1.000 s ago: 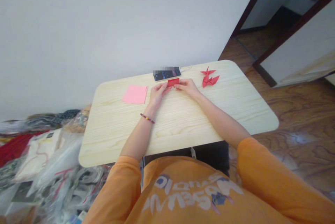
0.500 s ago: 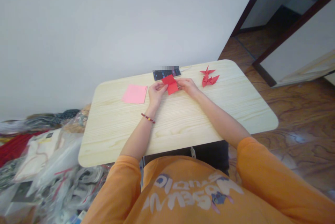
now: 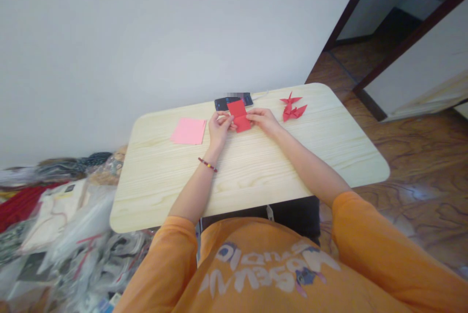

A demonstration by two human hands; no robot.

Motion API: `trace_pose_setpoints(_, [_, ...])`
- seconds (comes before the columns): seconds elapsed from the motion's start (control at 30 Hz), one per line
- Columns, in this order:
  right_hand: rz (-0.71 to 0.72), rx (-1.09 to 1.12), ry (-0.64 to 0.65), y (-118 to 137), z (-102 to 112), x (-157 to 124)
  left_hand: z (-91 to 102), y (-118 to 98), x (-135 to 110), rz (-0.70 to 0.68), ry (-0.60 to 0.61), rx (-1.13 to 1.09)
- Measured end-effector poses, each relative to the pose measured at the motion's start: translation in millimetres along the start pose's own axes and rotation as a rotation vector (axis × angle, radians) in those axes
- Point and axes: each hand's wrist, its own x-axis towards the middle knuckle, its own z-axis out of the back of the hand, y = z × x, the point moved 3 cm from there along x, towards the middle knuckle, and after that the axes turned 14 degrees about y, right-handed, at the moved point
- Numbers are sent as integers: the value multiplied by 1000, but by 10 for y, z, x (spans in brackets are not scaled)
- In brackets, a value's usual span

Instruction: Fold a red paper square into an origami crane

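Observation:
Between my hands is a red sheet of origami paper [image 3: 239, 114] with a crease running across its middle. My left hand [image 3: 219, 127] pinches its left edge near the crease, and my right hand [image 3: 263, 119] pinches the right edge at about the same height. Just behind the paper lies a phone [image 3: 222, 104], partly covered by it. A stack of pink paper [image 3: 188, 131] rests on the table to the left of my left hand. Folded red paper cranes [image 3: 292, 110] sit to the right of my right hand.
The pale wooden table [image 3: 161, 176] has rounded corners and stands by a white wall [image 3: 175, 35]. A thin white cable [image 3: 260, 95] runs from the phone. Plastic-wrapped goods [image 3: 73, 225] are piled at the left. A doorway and wooden floor [image 3: 402, 152] are at the right.
The red paper has turned slightly more upright and lies more open toward me. My right fingers have shifted onto its right edge; my left thumb has drawn back to the left edge.

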Motion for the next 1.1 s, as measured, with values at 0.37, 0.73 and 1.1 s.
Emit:
trace_pose_setpoints(0.37, [20, -83, -2, 7, -4, -10, 27, 29, 18, -20, -12, 35])
trace_pose_setpoints(0.73, [30, -99, 6, -35, 17, 3, -78, -27, -46, -52, 38, 146])
trace_pose_setpoints(1.1, [2, -48, 93, 12, -104, -46, -160, -34, -69, -14, 128, 136])
